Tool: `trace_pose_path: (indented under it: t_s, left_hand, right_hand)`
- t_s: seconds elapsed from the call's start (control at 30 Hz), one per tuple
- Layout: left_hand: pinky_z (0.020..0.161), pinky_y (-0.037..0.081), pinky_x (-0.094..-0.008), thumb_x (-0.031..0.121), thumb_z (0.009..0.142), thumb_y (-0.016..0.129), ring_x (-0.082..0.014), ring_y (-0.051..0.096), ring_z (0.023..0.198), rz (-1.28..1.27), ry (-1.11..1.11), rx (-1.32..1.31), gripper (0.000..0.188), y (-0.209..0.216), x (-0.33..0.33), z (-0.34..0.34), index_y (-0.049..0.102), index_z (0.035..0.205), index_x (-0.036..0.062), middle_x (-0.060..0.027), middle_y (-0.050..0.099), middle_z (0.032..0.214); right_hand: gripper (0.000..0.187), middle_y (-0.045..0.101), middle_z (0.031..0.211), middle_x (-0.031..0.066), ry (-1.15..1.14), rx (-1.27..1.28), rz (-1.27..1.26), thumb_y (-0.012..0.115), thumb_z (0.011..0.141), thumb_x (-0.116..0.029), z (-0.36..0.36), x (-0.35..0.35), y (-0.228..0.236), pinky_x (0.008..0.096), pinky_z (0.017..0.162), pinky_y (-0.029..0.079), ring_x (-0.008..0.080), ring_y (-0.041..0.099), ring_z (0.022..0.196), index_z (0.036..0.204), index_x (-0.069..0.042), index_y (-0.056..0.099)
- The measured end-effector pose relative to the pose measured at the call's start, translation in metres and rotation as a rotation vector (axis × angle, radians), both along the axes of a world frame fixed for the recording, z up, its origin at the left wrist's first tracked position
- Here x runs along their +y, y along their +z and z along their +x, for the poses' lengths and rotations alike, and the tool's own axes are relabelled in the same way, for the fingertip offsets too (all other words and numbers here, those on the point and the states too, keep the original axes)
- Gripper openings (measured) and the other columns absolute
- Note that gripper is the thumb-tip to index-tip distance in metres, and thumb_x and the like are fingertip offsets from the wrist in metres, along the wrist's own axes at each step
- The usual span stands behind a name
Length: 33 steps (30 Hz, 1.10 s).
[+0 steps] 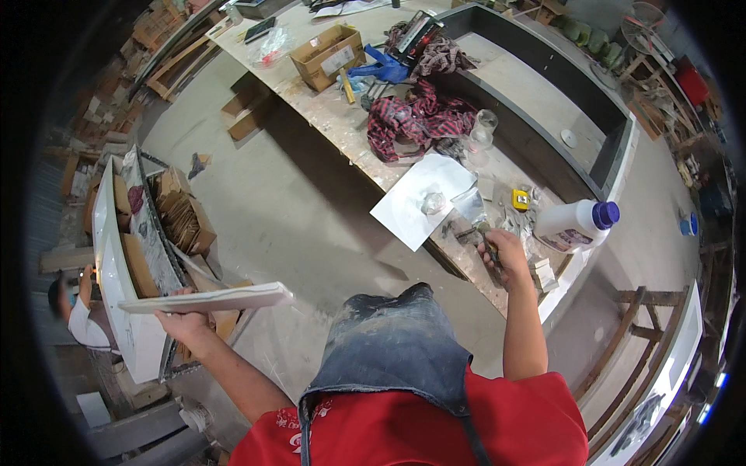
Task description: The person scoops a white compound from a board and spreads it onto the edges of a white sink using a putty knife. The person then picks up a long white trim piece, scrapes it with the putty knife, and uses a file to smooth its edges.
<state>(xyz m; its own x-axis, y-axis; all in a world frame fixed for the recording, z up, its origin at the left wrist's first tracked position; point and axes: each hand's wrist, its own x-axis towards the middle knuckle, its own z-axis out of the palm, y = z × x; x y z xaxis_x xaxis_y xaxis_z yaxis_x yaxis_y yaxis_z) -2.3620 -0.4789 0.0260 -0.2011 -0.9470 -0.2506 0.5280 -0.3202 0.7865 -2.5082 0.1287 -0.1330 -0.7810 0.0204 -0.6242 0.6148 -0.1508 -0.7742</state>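
My left hand [185,322] grips a long, flat white slab [225,300] from below, out over the floor beside the bench. At the bench's near edge my right hand [507,252] is closed around a small dark-handled tool [493,255]; its working end cannot be made out. Just beyond that hand lies a sheet of white paper [412,206] with a small clear plastic lump [433,203] on it. A yellow tape measure [520,199] and a white jug with a purple cap [575,225] stand to the right.
The long workbench [326,116] carries a cardboard box [328,58], checked cloths [420,120], a clear cup [483,126] and a dark rectangular frame [536,159]. At left, a white panel [116,272] stands near boxes of scrap [183,213]. Another person [85,314] is at far left.
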Motion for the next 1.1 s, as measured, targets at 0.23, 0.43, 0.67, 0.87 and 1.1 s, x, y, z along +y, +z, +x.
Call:
trace_pose_path:
  t_s: [0.23, 0.43, 0.67, 0.87, 1.1]
  left_hand:
    - [0.093, 0.045, -0.0482, 0.051, 0.105, 0.045, -0.0304, 0.05, 0.112, -0.086, 0.256, -0.072, 0.057, 0.019, 0.038, 0.086, 0.048, 0.144, 0.0103, -0.012, 0.051, 0.132]
    - [0.108, 0.042, -0.0508, 0.048, 0.104, 0.049, -0.0323, 0.048, 0.132, -0.113, 0.546, -0.152, 0.061, 0.048, 0.07, 0.128, 0.046, 0.149, 0.0084, -0.0093, 0.043, 0.153]
    - [0.075, 0.046, -0.0406, 0.054, 0.104, 0.046, -0.0201, 0.051, 0.087, -0.111, 0.529, 0.006, 0.043, 0.039, 0.053, 0.158, 0.052, 0.129, 0.0195, -0.0015, 0.051, 0.104]
    - [0.109, 0.038, -0.0484, 0.061, 0.101, 0.045, -0.0301, 0.045, 0.129, -0.156, 0.493, 0.058, 0.074, 0.015, 0.004, 0.168, 0.031, 0.158, 0.0148, -0.0094, 0.039, 0.152]
    - [0.06, 0.038, -0.0367, 0.067, 0.098, 0.046, -0.0205, 0.042, 0.067, -0.103, 0.329, 0.309, 0.057, -0.012, -0.07, 0.2, 0.053, 0.091, 0.0114, -0.0059, 0.049, 0.078]
  right_hand:
    - [0.014, 0.064, 0.071, 0.0055, 0.116, -0.007, -0.004, 0.057, 0.097, -0.017, -0.053, 0.001, -0.033, 0.0273, 0.041, 0.041, 0.0124, 0.054, 0.049, 0.094, -0.004, 0.062]
    - [0.03, 0.067, 0.073, 0.0085, 0.437, 0.171, 0.466, 0.063, 0.092, -0.019, -0.053, 0.021, -0.06, 0.0314, 0.044, 0.046, 0.0169, 0.059, 0.048, 0.114, 0.0, 0.066]
    - [0.036, 0.073, 0.087, 0.0212, 0.478, 0.53, 1.099, 0.067, 0.085, -0.023, -0.036, 0.018, -0.022, 0.0421, 0.076, 0.055, 0.0323, 0.071, 0.081, 0.112, 0.0, 0.071]
    - [0.03, 0.068, 0.065, 0.0066, 0.562, 0.434, 0.538, 0.067, 0.093, -0.027, 0.004, -0.106, 0.048, 0.0283, 0.057, 0.05, 0.0127, 0.066, 0.059, 0.088, 0.002, 0.074]
    - [0.028, 0.073, 0.105, 0.0077, 1.123, 0.19, 0.148, 0.068, 0.098, -0.018, 0.101, -0.252, 0.047, 0.0294, 0.088, 0.052, 0.0168, 0.067, 0.097, 0.118, 0.001, 0.072]
